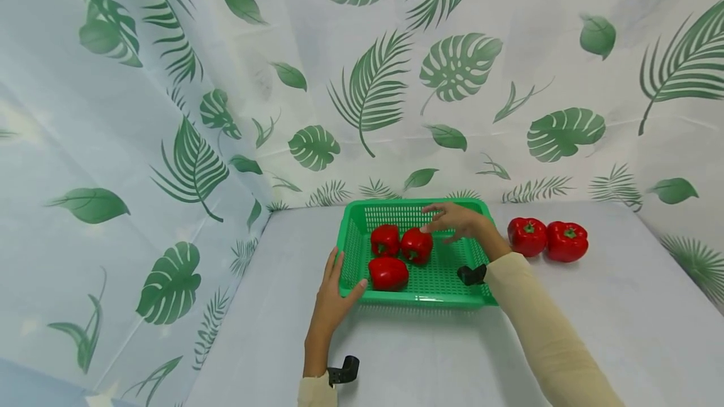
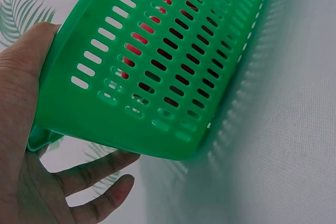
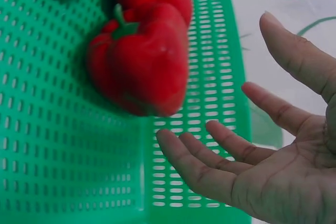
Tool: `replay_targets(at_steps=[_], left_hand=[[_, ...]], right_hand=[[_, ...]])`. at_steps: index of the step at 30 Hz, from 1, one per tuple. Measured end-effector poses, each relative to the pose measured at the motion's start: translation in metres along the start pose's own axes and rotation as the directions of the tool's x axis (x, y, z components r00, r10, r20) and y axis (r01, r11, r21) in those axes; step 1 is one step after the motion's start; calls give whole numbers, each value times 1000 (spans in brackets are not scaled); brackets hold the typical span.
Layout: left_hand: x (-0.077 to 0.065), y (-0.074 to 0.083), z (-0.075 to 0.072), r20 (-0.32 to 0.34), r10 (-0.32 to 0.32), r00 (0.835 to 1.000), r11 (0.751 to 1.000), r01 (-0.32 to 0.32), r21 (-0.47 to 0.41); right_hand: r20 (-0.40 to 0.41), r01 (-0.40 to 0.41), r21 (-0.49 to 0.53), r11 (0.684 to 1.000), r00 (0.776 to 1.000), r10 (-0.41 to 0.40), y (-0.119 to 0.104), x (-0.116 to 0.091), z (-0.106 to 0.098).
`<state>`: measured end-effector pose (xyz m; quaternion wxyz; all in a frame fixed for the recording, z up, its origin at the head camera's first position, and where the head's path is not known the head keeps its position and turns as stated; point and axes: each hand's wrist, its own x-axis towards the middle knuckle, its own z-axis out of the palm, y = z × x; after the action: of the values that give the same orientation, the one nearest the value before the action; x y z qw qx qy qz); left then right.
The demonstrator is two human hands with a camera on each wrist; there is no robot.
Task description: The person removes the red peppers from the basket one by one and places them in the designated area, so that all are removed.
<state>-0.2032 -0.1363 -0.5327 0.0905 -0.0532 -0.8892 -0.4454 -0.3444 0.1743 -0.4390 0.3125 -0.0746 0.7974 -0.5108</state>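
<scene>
A green plastic basket with slotted walls sits on the table. Three red bell peppers lie in its left half: a rear-left pepper, a middle pepper and a front pepper. My left hand rests against the basket's front-left corner, thumb at the front rim and straight fingers along the left side. Over the basket's right half hovers my right hand, fingers spread and holding nothing. In the right wrist view a gap separates its fingertips from the nearest pepper.
Right of the basket, two more red bell peppers, a nearer-basket one and an outer one, stand side by side on the white table. Leaf-patterned cloth hangs behind and along the sides. A small black camera sits on each wrist.
</scene>
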Motion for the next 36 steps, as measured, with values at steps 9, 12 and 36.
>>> replay_targets(at_steps=[9,12,36], left_hand=[[-1,-3,1,2,-6,1000,1000,6,1],[-1,-3,1,2,-5,1000,1000,5,2],[1,-3,3,-17,17,1000,1000,-17,0]], right_hand=[[48,-36,25,999,998,35,18,15,4],[56,-24,36,999,998,22,25,19,5],[89,28,-118,993,996,-17,32,37,21]])
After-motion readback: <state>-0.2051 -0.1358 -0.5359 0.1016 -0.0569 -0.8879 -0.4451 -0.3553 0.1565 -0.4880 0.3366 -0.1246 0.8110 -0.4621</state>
